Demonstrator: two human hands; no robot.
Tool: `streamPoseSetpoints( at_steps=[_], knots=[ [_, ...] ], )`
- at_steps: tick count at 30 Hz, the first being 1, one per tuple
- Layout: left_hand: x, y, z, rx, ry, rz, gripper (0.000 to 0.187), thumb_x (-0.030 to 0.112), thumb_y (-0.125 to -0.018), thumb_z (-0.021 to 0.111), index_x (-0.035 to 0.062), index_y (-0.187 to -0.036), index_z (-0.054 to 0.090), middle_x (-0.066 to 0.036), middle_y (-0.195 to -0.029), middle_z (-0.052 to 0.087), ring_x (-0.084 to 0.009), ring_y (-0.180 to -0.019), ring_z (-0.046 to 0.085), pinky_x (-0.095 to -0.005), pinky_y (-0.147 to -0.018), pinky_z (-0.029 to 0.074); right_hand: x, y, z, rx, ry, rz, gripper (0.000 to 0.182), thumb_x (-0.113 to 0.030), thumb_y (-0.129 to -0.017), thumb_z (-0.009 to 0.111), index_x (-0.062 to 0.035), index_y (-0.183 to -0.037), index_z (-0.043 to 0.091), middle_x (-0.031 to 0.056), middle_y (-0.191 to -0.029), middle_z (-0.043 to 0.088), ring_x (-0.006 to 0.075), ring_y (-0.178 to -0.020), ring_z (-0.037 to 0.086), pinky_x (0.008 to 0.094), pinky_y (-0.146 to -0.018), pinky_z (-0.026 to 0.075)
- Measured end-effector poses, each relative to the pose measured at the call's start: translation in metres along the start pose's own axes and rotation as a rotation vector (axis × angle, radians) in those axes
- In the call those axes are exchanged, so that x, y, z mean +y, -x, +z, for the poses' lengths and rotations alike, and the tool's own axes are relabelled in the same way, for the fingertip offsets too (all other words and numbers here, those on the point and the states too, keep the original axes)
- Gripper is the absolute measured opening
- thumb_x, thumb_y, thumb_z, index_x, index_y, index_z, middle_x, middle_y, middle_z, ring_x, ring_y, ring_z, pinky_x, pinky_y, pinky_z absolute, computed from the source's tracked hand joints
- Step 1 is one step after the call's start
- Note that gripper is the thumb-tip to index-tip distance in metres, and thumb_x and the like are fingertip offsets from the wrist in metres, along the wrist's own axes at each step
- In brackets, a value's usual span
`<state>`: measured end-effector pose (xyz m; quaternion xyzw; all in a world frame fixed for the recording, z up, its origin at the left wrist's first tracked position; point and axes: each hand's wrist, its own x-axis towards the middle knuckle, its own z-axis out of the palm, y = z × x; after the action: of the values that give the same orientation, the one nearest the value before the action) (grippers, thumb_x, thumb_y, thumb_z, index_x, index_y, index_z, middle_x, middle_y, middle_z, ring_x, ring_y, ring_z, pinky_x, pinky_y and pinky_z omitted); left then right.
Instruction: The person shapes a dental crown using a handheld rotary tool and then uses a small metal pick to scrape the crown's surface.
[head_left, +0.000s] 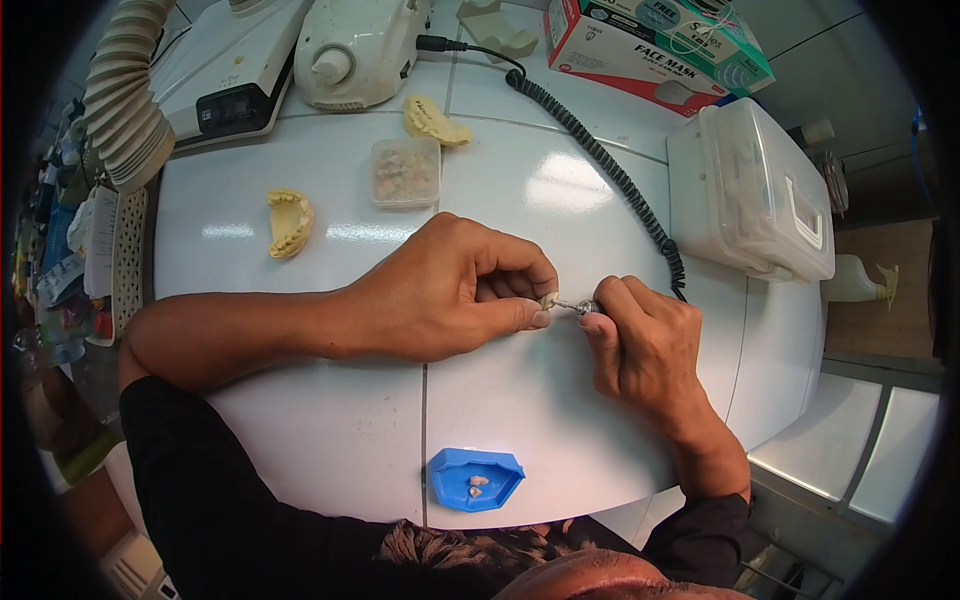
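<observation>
My left hand (460, 295) pinches a small pale tooth-like piece (549, 300) between thumb and fingertips. My right hand (648, 345) is closed around a metal-nosed rotary handpiece (588, 308), whose thin bit points left and meets the piece or lies very close to it. Most of the handpiece body is hidden inside my right hand. Below my hands, close to my body, a blue angular tray (448, 490) holds a few small tooth-like bits (477, 486). Beyond my left hand are a yellowish dental cast (290, 224) and a clear plastic box (405, 190) of small pinkish-beige pieces.
A coiled black cord (610, 165) runs from the white control unit (350, 60) toward my right hand. Another yellowish cast (434, 120) lies behind the clear box. A white lidded case (740, 200) and a face mask box (650, 50) stand right; a ribbed hose (125, 100) hangs left.
</observation>
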<state>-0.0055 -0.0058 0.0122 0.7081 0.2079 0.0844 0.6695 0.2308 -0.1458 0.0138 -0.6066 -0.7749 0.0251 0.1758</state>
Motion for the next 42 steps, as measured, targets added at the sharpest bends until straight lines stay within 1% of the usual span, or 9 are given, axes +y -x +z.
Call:
streamPoseSetpoints(
  at_steps=[9,11,14,18,24,27,29,33,42],
  knots=[
    [-0.0038,-0.0002,0.0013,0.011,0.007,0.027,0.025,0.008,-0.1,0.082,-0.0056,-0.121,0.078,-0.007,-0.105,0.08,-0.0092,-0.094,0.072,-0.0247,-0.082,0.059,-0.0013,0.0005,0.0014,0.01,0.015,0.018,0.04,-0.04,-0.113,0.065,-0.0097,-0.087,0.061,0.0054,-0.067,0.053,0.0261,-0.046,0.053,0.0393,-0.045,0.041],
    [-0.0021,-0.0003,0.0003,0.015,-0.008,0.024,0.025,0.008,-0.1,0.082,-0.0057,-0.12,0.078,-0.007,-0.105,0.08,-0.0087,-0.094,0.072,-0.0247,-0.082,0.058,-0.0012,0.0004,0.0014,0.015,0.01,-0.014,0.04,-0.04,-0.113,0.065,-0.0099,-0.087,0.061,0.0053,-0.067,0.052,0.026,-0.047,0.053,0.0392,-0.046,0.041],
    [-0.0062,-0.0005,0.0021,0.026,-0.009,0.038,0.023,0.007,-0.1,0.082,-0.0054,-0.119,0.078,-0.007,-0.103,0.08,-0.0077,-0.092,0.071,-0.0244,-0.081,0.058,-0.0015,-0.0001,0.0016,0.011,0.013,0.04,0.039,-0.04,-0.112,0.066,-0.0103,-0.087,0.061,0.0052,-0.067,0.052,0.0262,-0.047,0.053,0.0391,-0.046,0.041],
    [-0.0033,-0.0001,0.0015,0.035,-0.005,0.013,0.023,0.008,-0.099,0.083,-0.0047,-0.117,0.078,-0.005,-0.102,0.08,-0.0066,-0.089,0.071,-0.0237,-0.079,0.058,-0.0014,0.0001,0.0007,0.01,0.01,0.009,0.037,-0.04,-0.112,0.067,-0.0108,-0.088,0.062,0.0052,-0.068,0.052,0.0265,-0.048,0.054,0.0396,-0.046,0.041],
    [-0.0038,-0.002,0.0018,0.05,0.003,-0.046,0.017,0.008,-0.095,0.086,-0.0016,-0.106,0.078,-0.001,-0.095,0.077,-0.0037,-0.086,0.069,-0.02,-0.072,0.056,-0.0015,0.0,0.0001,-0.008,0.014,-0.001,0.036,-0.04,-0.11,0.069,-0.0111,-0.089,0.062,0.005,-0.069,0.053,0.0269,-0.048,0.054,0.0401,-0.047,0.042],
    [-0.0056,-0.0021,0.0025,0.059,0.015,-0.026,0.013,0.008,-0.095,0.085,-0.0004,-0.101,0.077,0.0,-0.092,0.076,-0.0025,-0.083,0.067,-0.0193,-0.07,0.055,-0.0027,-0.0005,-0.0012,-0.015,0.018,0.007,0.036,-0.04,-0.109,0.07,-0.0113,-0.089,0.063,0.0048,-0.069,0.053,0.0269,-0.049,0.055,0.0398,-0.047,0.042],
    [-0.0047,-0.0022,0.0025,0.061,0.016,-0.037,0.013,0.008,-0.094,0.086,-0.0004,-0.1,0.078,0.0,-0.092,0.076,-0.0017,-0.081,0.066,-0.019,-0.069,0.054,-0.0023,-0.0007,-0.0011,-0.016,0.012,-0.024,0.035,-0.039,-0.109,0.071,-0.0114,-0.089,0.063,0.0047,-0.069,0.054,0.0268,-0.049,0.055,0.0397,-0.047,0.042],
    [-0.0026,-0.0014,0.0025,0.072,0.003,-0.047,0.014,0.009,-0.094,0.086,-0.0002,-0.098,0.077,0.001,-0.09,0.075,0.0,-0.077,0.064,-0.0178,-0.067,0.052,-0.0026,-0.0008,-0.0028,-0.035,0.024,-0.002,0.035,-0.039,-0.108,0.071,-0.0113,-0.089,0.063,0.0047,-0.069,0.054,0.0268,-0.049,0.055,0.0397,-0.048,0.042],
    [-0.0038,-0.0011,0.0029,0.083,-0.011,-0.033,0.016,0.01,-0.093,0.087,-0.0008,-0.098,0.076,0.002,-0.09,0.074,0.0005,-0.076,0.062,-0.0177,-0.068,0.052,-0.0028,-0.0011,-0.0022,-0.025,0.022,-0.001,0.035,-0.038,-0.108,0.072,-0.0115,-0.088,0.063,0.0047,-0.069,0.054,0.0266,-0.049,0.055,0.0398,-0.047,0.042]
  ],
)
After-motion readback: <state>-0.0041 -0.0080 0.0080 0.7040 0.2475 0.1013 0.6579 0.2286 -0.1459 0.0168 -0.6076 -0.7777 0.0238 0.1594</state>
